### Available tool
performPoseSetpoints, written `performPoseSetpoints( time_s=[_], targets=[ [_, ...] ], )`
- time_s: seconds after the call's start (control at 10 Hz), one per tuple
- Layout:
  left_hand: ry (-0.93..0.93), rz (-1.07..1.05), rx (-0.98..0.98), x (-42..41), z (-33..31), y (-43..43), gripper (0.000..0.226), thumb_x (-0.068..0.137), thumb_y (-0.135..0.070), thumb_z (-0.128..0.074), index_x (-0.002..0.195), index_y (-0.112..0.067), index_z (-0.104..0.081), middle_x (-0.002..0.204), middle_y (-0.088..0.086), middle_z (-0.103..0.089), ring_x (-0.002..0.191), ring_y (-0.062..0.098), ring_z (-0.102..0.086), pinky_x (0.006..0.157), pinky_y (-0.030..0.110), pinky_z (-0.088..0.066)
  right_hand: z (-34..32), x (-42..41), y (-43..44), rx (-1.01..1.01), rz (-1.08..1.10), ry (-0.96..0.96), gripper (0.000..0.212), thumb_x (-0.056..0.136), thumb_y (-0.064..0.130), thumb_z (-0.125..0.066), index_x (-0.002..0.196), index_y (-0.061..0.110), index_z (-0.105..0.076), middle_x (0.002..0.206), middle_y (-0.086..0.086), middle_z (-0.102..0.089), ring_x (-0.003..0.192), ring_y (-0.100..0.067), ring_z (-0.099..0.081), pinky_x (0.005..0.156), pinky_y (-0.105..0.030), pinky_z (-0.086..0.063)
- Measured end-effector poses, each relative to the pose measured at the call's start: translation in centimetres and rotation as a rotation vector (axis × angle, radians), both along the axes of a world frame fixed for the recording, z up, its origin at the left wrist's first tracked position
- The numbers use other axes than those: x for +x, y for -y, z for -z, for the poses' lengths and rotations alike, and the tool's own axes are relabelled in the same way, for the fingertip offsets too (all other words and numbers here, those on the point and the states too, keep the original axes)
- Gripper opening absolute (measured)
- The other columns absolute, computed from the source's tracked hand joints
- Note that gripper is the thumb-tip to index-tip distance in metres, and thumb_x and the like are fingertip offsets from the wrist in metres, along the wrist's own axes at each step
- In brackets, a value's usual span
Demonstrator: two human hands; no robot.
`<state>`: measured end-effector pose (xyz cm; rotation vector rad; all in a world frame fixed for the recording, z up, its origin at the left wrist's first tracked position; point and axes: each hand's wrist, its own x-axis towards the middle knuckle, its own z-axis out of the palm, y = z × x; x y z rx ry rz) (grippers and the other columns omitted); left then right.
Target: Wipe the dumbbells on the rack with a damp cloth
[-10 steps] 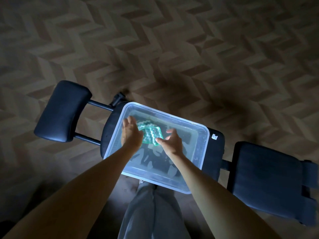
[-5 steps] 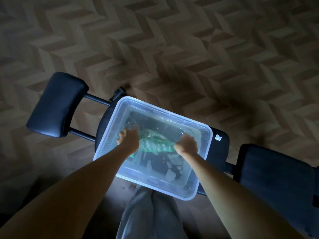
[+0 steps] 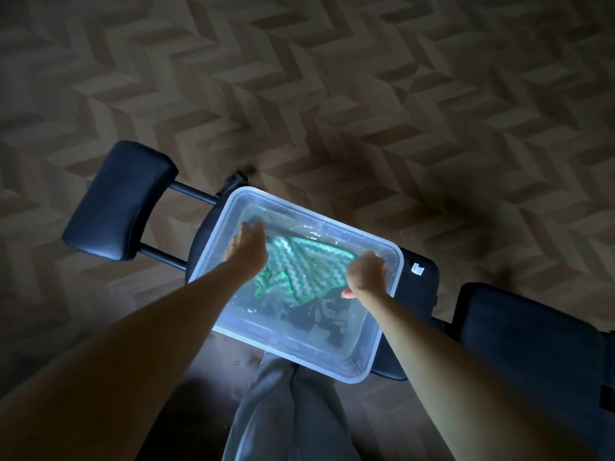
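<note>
Both of my forearms reach forward and down over a black padded bench (image 3: 421,304) that lies across the view. A clear plastic tub (image 3: 286,356) sits on the bench's middle pad and covers most of it; the tub's near edge overhangs the pad toward my legs. The tub holds shallow water with bright ripples on the surface. A green cloth (image 3: 306,267) with a white zigzag pattern lies in the tub's far half, wet and spread out between my hands. My left hand (image 3: 248,246) is at the cloth's left end, near the tub's far-left corner, with its fingers bent down and closed on the fabric. My right hand (image 3: 366,272) is fisted round the cloth's right end, close against the tub's right wall. The cloth's near edge sags in loose folds into the water. A small white sticker (image 3: 416,268) is on the middle pad, just right of the tub. A smaller pad (image 3: 116,201) stands off the bench's left end on two dark bars (image 3: 193,192). A larger pad (image 3: 532,344) forms the bench's right end. My grey trousers (image 3: 289,410) show below the tub's near edge. The floor (image 3: 366,94) is herringbone wood. Lighting is dim.
</note>
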<state>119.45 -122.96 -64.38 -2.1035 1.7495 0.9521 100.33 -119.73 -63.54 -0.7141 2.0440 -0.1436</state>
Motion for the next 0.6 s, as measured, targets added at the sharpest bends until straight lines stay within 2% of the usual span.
performPoseSetpoints(
  time_s=[0.1, 0.2, 0.3, 0.4, 0.5, 0.6],
  targets=[
    [-0.075, 0.128, 0.166, 0.0, 1.5, -0.9, 0.059, 0.089, 0.003, -0.039, 0.146, -0.01, -0.027, 0.153, 0.021, -0.013, 0.138, 0.032, -0.028, 0.11, 0.038, -0.03, 1.9, -0.4, -0.2, 0.022, -0.241, -0.114, 0.013, 0.092, 0.001, -0.045, 0.092, -0.007, -0.055, 0.105, -0.023, -0.063, 0.087, -0.031, -0.063, 0.056, -0.029, -0.05],
    [-0.013, 0.18, 0.273, -0.1, 2.0, -1.3, 0.076, 0.088, 0.01, -0.038, 0.151, -0.023, -0.011, 0.156, 0.015, 0.013, 0.144, 0.033, -0.012, 0.112, 0.039, -0.029, 2.4, -0.2, -0.2, -0.013, -0.302, -0.152, 0.016, 0.09, -0.006, -0.037, 0.082, -0.005, -0.051, 0.099, -0.027, -0.063, 0.091, -0.041, -0.065, 0.07, -0.045, -0.056],
    [-0.004, 0.154, 0.211, -0.1, 1.9, -0.9, 0.072, 0.089, 0.01, -0.038, 0.15, -0.021, -0.017, 0.156, 0.018, 0.009, 0.141, 0.036, -0.022, 0.109, 0.042, -0.034, 2.1, -0.3, -0.1, 0.032, -0.317, -0.122, 0.021, 0.092, -0.004, -0.033, 0.089, -0.007, -0.053, 0.099, -0.027, -0.062, 0.085, -0.042, -0.066, 0.065, -0.044, -0.054],
    [-0.033, 0.092, 0.141, 0.0, 1.4, -0.3, 0.064, 0.088, 0.005, -0.039, 0.148, -0.015, -0.025, 0.151, 0.021, -0.017, 0.135, 0.035, -0.032, 0.108, 0.042, -0.036, 1.2, -0.4, 0.3, 0.04, -0.346, -0.117, 0.026, 0.091, 0.003, -0.037, 0.109, -0.006, -0.053, 0.111, -0.024, -0.059, 0.093, -0.04, -0.065, 0.071, -0.041, -0.054],
    [-0.036, -0.029, 0.082, 0.0, -0.5, 0.5, 0.052, 0.09, -0.001, -0.044, 0.142, -0.005, -0.035, 0.144, 0.021, -0.034, 0.132, 0.033, -0.036, 0.106, 0.037, -0.036, -1.1, 0.2, 0.7, 0.086, -0.435, -0.128, 0.024, 0.092, 0.01, -0.042, 0.11, -0.001, -0.053, 0.104, -0.017, -0.063, 0.099, -0.035, -0.064, 0.078, -0.033, -0.053],
    [-0.034, -0.057, 0.052, 0.4, -3.3, 1.5, 0.04, 0.092, -0.006, -0.045, 0.132, 0.001, -0.044, 0.134, 0.02, -0.048, 0.124, 0.033, -0.046, 0.091, 0.033, -0.041, -4.0, 0.9, 1.0, 0.092, -0.479, -0.154, 0.026, 0.09, 0.012, -0.046, 0.066, 0.011, -0.038, 0.066, -0.004, -0.047, 0.072, -0.024, -0.059, 0.051, -0.024, -0.038]
  ],
)
